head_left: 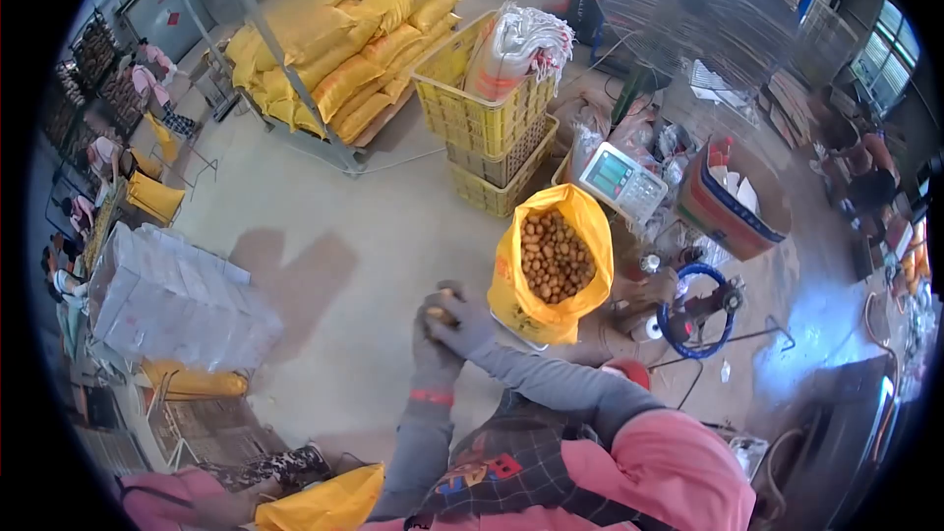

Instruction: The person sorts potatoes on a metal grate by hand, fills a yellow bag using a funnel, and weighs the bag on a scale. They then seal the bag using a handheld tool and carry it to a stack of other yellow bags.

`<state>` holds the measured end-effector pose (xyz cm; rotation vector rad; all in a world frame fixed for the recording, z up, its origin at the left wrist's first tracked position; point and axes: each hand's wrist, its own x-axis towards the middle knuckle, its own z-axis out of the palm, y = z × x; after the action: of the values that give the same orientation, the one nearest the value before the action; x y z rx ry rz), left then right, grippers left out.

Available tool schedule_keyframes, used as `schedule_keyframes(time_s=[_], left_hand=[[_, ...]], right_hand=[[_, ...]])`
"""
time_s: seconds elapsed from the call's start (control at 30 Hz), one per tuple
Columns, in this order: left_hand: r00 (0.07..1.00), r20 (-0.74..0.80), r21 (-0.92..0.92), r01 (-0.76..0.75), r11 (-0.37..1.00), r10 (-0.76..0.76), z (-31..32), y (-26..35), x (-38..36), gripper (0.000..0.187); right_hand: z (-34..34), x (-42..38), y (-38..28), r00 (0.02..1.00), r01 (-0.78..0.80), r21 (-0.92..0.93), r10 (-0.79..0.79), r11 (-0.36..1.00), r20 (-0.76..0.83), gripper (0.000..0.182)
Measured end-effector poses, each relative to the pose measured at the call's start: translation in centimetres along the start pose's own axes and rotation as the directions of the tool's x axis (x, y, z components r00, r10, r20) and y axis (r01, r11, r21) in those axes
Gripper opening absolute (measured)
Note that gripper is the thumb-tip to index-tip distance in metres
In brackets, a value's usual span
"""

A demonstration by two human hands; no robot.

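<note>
My left hand [436,352] and my right hand [466,327], both in grey gloves, are pressed together over the floor in front of my body. Between them shows a bit of brown, like the walnuts [557,261] nearby; most of it is hidden by the fingers. Just right of my hands stands an open yellow sack [510,285], filled with these brown walnuts. It rests on a weighing scale, whose display [622,183] with a keypad rises behind the sack. A red band circles my left wrist.
Yellow crates [487,128] with folded white sacks [518,49] stand ahead. Full yellow sacks [369,59] are piled behind a metal post. A cardboard box [733,202] and a blue-rimmed wheel [674,324] are at right. Wrapped cartons [177,290] and several people are left; another person [182,501] is close at lower left.
</note>
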<state>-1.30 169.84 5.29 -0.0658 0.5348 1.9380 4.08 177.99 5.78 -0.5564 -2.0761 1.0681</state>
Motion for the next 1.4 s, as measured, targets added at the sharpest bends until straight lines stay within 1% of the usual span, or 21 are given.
schedule_keyframes(time_s=[0.17,0.2,0.23,0.27,0.3,0.33,0.37,0.47,0.5,0.57,0.6,0.63,0.67,0.7,0.9,1.0,1.03,1.13,1.17,1.23,1.4], left_hand=[[0.989,-0.096,-0.128,-0.126,0.984,0.114,-8.6,7.7,-17.0,0.057],[0.941,-0.128,0.304,-0.262,0.916,0.312,-11.5,8.1,-20.4,0.059],[0.909,-0.143,0.284,-0.342,0.896,0.392,-13.4,8.4,-24.2,0.061],[0.869,-0.156,0.269,-0.419,0.867,0.469,-15.3,8.6,-28.0,0.063],[0.882,-0.197,-0.199,-0.463,0.864,0.428,-16.4,8.8,-32.1,0.065],[0.847,-0.172,-0.090,-0.522,0.848,0.503,-17.6,8.8,-35.2,0.063],[0.806,-0.146,0.017,-0.578,0.816,0.574,-18.7,8.9,-38.4,0.062],[0.599,-0.404,-0.070,-0.773,0.630,0.691,-23.2,9.3,-46.1,0.056],[0.480,-0.346,0.629,-0.519,0.579,0.806,-25.5,9.5,-48.4,0.056],[0.305,-0.320,0.948,0.094,0.305,0.897,-29.3,8.5,-53.0,0.057],[0.383,-0.363,0.836,-0.269,0.478,0.849,-31.2,8.0,-54.3,0.056],[0.434,-0.325,0.590,-0.601,0.539,0.840,-31.6,8.5,-55.9,0.055],[0.476,-0.570,-0.237,-0.876,0.421,0.670,-26.5,10.8,-57.3,0.042],[0.379,-0.574,-0.198,-0.924,0.326,0.726,-29.6,10.0,-58.5,0.048],[0.209,-0.752,-0.258,-0.966,0.013,0.625,-33.1,13.7,-66.5,0.043],[0.177,-0.789,-0.245,-0.969,-0.037,0.589,-38.3,17.4,-70.9,0.041],[0.160,-0.796,-0.213,-0.977,-0.023,0.584,-40.0,19.0,-72.9,0.040],[0.106,-0.812,-0.228,-0.963,-0.144,0.574,-46.7,22.0,-76.9,0.058],[0.081,-0.779,-0.295,-0.922,-0.249,0.622,-48.0,23.5,-78.3,0.060],[0.023,-0.888,-0.198,-0.921,-0.336,0.460,-48.6,25.8,-80.1,0.062],[0.049,-0.894,-0.258,-0.870,-0.420,0.445,-53.8,20.7,-75.5,0.046]], right_hand=[[12.5,-9.5,-10.2,0.890,0.077,0.110,-0.119,0.991,0.440,0.040],[15.4,-11.9,-12.1,0.853,0.091,0.126,-0.142,0.988,0.502,0.035],[18.6,-14.8,-13.7,0.808,0.104,0.140,-0.166,0.985,0.565,0.029],[23.8,-19.8,-14.4,0.877,0.000,0.438,-0.211,0.899,0.432,0.029],[25.4,-22.5,-16.0,0.831,0.003,0.457,-0.256,0.889,0.493,0.029],[26.8,-25.1,-17.6,0.780,0.001,0.476,-0.299,0.879,0.550,0.028],[26.2,-25.4,-21.1,0.556,0.169,0.259,-0.310,0.951,0.771,0.028],[30.0,-31.9,-26.7,0.386,0.166,0.332,-0.371,0.928,0.844,0.024],[31.4,-34.2,-27.8,0.318,0.167,0.372,-0.407,0.913,0.856,0.024],[35.4,-39.7,-29.4,0.332,0.079,0.324,-0.331,0.943,0.883,0.033],[37.5,-42.8,-28.8,0.354,-0.306,0.566,-0.461,0.765,0.814,0.033],[37.9,-42.3,-30.3,0.299,-0.027,0.660,-0.624,0.751,0.722,0.029],[38.1,-41.5,-32.1,0.233,0.240,0.724,-0.763,0.646,0.603,0.026],[39.1,-42.8,-33.5,0.161,0.073,0.586,-0.589,0.807,0.792,0.021],[46.7,-50.2,-38.4,-0.206,-0.065,0.489,-0.491,0.870,0.846,0.023],[53.8,-55.1,-41.4,-0.035,-0.162,0.566,-0.578,0.808,0.815,0.025],[56.7,-56.9,-42.6,-0.069,-0.176,0.592,-0.609,0.787,0.790,0.025],[64.7,-60.1,-45.5,-0.291,-0.315,0.017,-0.113,0.949,0.950,0.042],[66.3,-60.4,-46.5,-0.281,-0.392,0.005,-0.125,0.920,0.952,0.043],[67.5,-60.0,-49.7,-0.312,-0.485,-0.310,0.169,0.817,0.935,0.041],[68.1,-56.4,-45.3,-0.548,-0.608,-0.380,-0.022,0.697,0.836,0.033]])
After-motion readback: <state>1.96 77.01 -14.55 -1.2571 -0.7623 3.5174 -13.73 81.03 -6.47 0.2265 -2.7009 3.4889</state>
